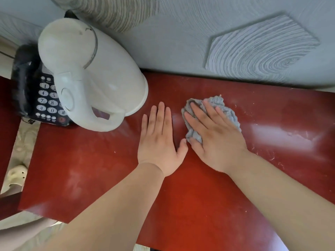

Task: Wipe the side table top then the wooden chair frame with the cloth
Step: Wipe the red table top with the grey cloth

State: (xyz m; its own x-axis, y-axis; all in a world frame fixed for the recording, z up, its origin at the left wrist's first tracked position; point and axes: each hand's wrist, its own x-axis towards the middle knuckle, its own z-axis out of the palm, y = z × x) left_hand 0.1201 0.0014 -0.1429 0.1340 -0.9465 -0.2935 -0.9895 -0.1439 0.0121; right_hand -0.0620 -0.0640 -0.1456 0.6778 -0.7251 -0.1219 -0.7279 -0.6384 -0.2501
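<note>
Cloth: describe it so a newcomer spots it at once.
The red table top fills the lower frame. Right of its middle, the right hand presses flat on a crumpled grey cloth. It is the only soft, wrinkled thing; the kettle and phone at left are hard and smooth.

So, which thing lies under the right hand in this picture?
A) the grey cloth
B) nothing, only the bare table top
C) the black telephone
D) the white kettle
A: the right hand lies with straight fingers on the crumpled grey cloth and presses it on the red table top, while the left hand rests flat on the bare wood beside it.
</note>
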